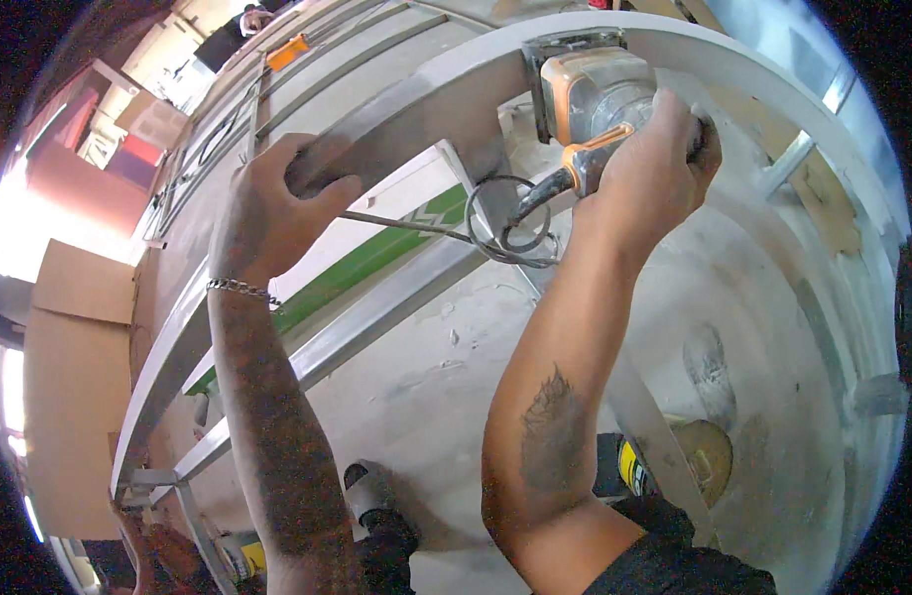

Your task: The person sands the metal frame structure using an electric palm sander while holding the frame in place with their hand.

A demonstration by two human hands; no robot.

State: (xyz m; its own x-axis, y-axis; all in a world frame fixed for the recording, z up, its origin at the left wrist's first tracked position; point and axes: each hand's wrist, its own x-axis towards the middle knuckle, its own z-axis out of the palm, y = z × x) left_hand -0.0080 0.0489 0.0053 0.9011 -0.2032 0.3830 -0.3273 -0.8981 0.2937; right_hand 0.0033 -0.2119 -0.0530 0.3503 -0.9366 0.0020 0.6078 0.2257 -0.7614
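A curved greyish frame piece (426, 104) arches across the upper part of the head view. My left hand (272, 203) grips its edge, thumb on the near side and fingers over the top. An orange and grey electric sander (600, 89) is in my right hand (654, 159), which wraps around its dusty body. The sander's flat pad is up against the inner face of the curve, near the top. From its handle a dark cable (550, 188) loops down and runs left behind the frame. My right fingertips are partly hidden behind the tool.
A white and green panel (376, 253) lies below the curve, beside a straight metal bar (386, 302). Cardboard (79, 387) stands at the left. A round brown disc (702, 461) lies on the dusty floor (436, 397). Part of another person (143, 545) shows at the lower left.
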